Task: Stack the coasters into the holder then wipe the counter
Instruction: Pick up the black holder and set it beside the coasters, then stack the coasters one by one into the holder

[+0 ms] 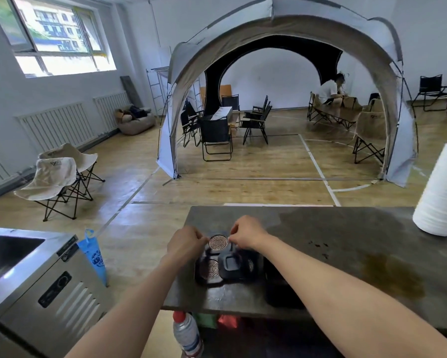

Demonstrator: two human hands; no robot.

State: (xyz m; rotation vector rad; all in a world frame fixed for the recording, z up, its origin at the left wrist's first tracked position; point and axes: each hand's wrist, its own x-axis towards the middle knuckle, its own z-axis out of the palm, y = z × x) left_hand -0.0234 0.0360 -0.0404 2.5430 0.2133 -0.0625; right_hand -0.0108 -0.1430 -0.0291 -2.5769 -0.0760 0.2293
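A round coaster [218, 242] with a pale lattice pattern is pinched at its edges between my left hand [185, 243] and my right hand [246, 232], just above the dark counter [346, 254]. Below it stands a black wire holder [207, 271] with a second patterned coaster [212, 267] inside. Beside the holder lie dark square coasters [234, 266]. A brown spill stain [392, 275] and several dark drops mark the counter to the right.
A tall stack of white cups or bowls [441, 192] stands at the counter's right end. A steel sink unit [36, 280] is on the left, a blue bag [94, 254] beside it, a water bottle [187, 334] below the counter edge. A dark object [279, 288] sits under my right forearm.
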